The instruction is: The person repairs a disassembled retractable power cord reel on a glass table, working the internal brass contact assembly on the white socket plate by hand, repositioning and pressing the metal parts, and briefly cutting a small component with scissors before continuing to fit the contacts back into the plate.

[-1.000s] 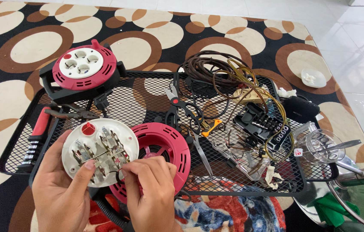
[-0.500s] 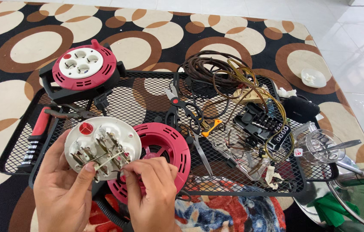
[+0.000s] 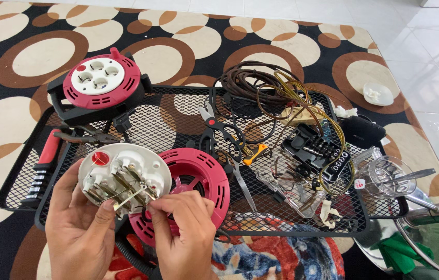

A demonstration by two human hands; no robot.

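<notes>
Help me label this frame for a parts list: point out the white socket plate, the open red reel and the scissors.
white socket plate (image 3: 106, 165): head view, on its white rim near the red button.
open red reel (image 3: 199, 171): head view, on its red inner face.
scissors (image 3: 218, 129): head view, near the pivot.

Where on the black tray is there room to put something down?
Bare mesh tray lies between the whole cable reel and the scissors. The right half is crowded with wire coils and a bit set.

wrists cut off at bottom edge, red reel half (image 3: 199, 181) partly behind white socket plate (image 3: 124, 177)
</notes>
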